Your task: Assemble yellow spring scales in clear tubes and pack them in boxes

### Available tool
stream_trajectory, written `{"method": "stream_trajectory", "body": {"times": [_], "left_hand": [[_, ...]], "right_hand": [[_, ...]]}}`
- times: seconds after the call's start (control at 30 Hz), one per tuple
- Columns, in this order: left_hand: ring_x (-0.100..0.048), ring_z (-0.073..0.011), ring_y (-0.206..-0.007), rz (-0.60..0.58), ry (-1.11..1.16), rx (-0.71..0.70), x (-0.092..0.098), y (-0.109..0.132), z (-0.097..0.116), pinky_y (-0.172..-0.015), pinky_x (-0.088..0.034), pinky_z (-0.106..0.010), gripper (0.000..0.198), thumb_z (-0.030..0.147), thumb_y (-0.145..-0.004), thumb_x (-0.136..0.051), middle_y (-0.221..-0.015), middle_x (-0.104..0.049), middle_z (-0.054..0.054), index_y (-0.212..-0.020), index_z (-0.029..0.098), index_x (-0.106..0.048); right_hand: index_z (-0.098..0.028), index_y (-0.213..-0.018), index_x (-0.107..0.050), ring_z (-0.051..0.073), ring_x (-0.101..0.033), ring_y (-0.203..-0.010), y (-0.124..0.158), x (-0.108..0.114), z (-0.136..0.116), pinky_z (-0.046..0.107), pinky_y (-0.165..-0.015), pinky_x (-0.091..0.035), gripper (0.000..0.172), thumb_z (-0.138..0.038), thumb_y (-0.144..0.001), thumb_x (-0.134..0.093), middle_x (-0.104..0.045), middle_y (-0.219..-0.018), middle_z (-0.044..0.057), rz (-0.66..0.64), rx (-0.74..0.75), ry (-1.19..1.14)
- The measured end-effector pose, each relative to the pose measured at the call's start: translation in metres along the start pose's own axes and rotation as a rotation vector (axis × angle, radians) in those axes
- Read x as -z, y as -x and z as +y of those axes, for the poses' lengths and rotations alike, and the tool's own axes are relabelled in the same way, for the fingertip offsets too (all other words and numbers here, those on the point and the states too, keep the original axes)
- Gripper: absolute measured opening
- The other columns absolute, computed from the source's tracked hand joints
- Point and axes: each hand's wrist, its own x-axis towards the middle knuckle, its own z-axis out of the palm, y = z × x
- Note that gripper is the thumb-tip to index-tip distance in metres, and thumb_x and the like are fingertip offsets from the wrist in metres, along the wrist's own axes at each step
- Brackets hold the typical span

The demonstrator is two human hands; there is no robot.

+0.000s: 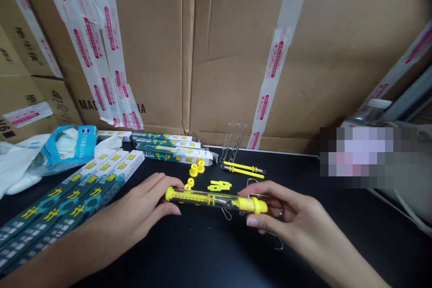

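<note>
A clear-tubed spring scale [202, 198] with yellow fittings lies level across the middle, held at both ends. My left hand [150, 202] pinches its left end between thumb and fingers. On the right, my right hand [286, 209] grips the yellow cap [251, 204]; a metal spring shows inside the tube beside it. Wire hooks [227, 214] lie beneath and around the right hand, partly hidden. Just beyond the tube are small yellow collars [193, 171], flat yellow tabs [220, 186] and yellow rods with springs [245, 169]. Clear empty tubes [234, 139] stand behind them.
Long green-and-white boxes [70, 202] lie at the left, with more boxes [168, 148] stacked at the back. A blue-and-white plastic packet [72, 146] rests at far left. Large taped cardboard cartons [229, 54] wall off the back. A capped bottle [378, 110] and a cable [401, 216] are at right.
</note>
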Motion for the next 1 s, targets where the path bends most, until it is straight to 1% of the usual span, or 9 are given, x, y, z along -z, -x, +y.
{"method": "stream_trajectory", "body": {"times": [0.07,0.13,0.23,0.37,0.5,0.6,0.73,0.9,1.0], "left_hand": [[-0.068,-0.0157,-0.082,0.004,0.037,-0.027,0.005,-0.002,-0.003,-0.079,-0.052,-0.024,0.031,0.022,-0.095,-0.048,-0.096,-0.071,0.001,-0.118,0.029,-0.067],[-0.069,-0.0161,-0.077,0.034,0.058,-0.015,0.012,-0.005,-0.003,-0.074,-0.054,-0.024,0.035,0.022,-0.090,-0.050,-0.089,-0.074,0.001,-0.117,0.028,-0.072],[-0.073,-0.0177,-0.075,0.081,0.112,0.076,0.022,-0.008,-0.002,-0.068,-0.054,-0.023,0.031,0.028,-0.083,-0.061,-0.081,-0.079,0.003,-0.109,0.032,-0.077],[-0.072,-0.0164,-0.063,0.081,0.179,0.168,0.031,-0.008,-0.003,-0.058,-0.053,-0.021,0.027,0.031,-0.076,-0.065,-0.068,-0.078,0.007,-0.098,0.037,-0.080],[-0.074,-0.0193,-0.068,0.076,0.044,0.150,0.028,-0.004,-0.016,-0.062,-0.054,-0.025,0.024,0.032,-0.080,-0.064,-0.076,-0.080,0.006,-0.097,0.038,-0.080],[-0.074,-0.0220,-0.078,0.124,-0.124,-0.030,0.022,0.000,-0.030,-0.073,-0.055,-0.030,0.025,0.025,-0.088,-0.057,-0.085,-0.080,0.000,-0.098,0.030,-0.079],[-0.072,-0.0206,-0.078,0.137,-0.197,-0.186,0.020,0.002,-0.041,-0.075,-0.054,-0.031,0.034,0.011,-0.086,-0.046,-0.085,-0.076,-0.002,-0.097,0.027,-0.075],[-0.074,-0.0227,-0.086,0.217,-0.277,-0.117,0.025,0.000,-0.047,-0.080,-0.055,-0.032,0.030,0.015,-0.088,-0.047,-0.093,-0.079,-0.003,-0.093,0.027,-0.075],[-0.074,-0.0232,-0.083,0.231,-0.275,-0.068,0.023,-0.002,-0.044,-0.078,-0.056,-0.031,0.028,0.020,-0.090,-0.049,-0.092,-0.080,-0.004,-0.093,0.026,-0.077]], "right_hand": [[-0.024,-0.094,-0.073,0.022,-0.073,-0.083,-0.002,0.001,-0.004,0.028,-0.071,-0.059,0.033,-0.035,-0.067,-0.089,-0.076,-0.092,0.003,-0.042,-0.064,-0.147],[-0.023,-0.087,-0.072,0.022,-0.073,-0.088,-0.002,0.001,-0.009,0.028,-0.076,-0.058,0.033,-0.031,-0.062,-0.093,-0.077,-0.097,0.004,-0.063,-0.091,-0.265],[-0.021,-0.082,-0.073,0.020,-0.074,-0.085,-0.002,0.000,-0.015,0.026,-0.076,-0.058,0.030,-0.029,-0.061,-0.094,-0.079,-0.095,0.004,-0.108,-0.119,-0.380],[-0.021,-0.089,-0.078,0.020,-0.074,-0.091,-0.001,0.000,-0.018,0.025,-0.079,-0.058,0.027,-0.031,-0.066,-0.091,-0.079,-0.093,0.005,-0.175,-0.198,-0.418],[-0.021,-0.093,-0.079,0.021,-0.073,-0.090,-0.006,0.007,-0.014,0.031,-0.086,-0.057,0.031,-0.037,-0.069,-0.089,-0.079,-0.098,0.007,-0.133,-0.180,-0.323],[-0.022,-0.096,-0.079,0.020,-0.073,-0.087,-0.013,0.014,-0.009,0.035,-0.089,-0.056,0.031,-0.038,-0.072,-0.087,-0.078,-0.104,0.007,-0.119,-0.116,-0.255],[-0.020,-0.097,-0.078,0.021,-0.072,-0.089,-0.018,0.021,-0.007,0.036,-0.089,-0.057,0.031,-0.041,-0.075,-0.084,-0.078,-0.099,0.007,-0.158,-0.120,-0.253],[-0.018,-0.095,-0.078,0.019,-0.072,-0.090,-0.022,0.031,-0.012,0.029,-0.087,-0.057,0.028,-0.038,-0.076,-0.084,-0.077,-0.097,0.007,-0.160,-0.128,-0.273],[-0.018,-0.096,-0.078,0.017,-0.072,-0.091,-0.022,0.032,-0.014,0.024,-0.086,-0.057,0.028,-0.033,-0.074,-0.086,-0.078,-0.097,0.008,-0.161,-0.140,-0.310]]}}
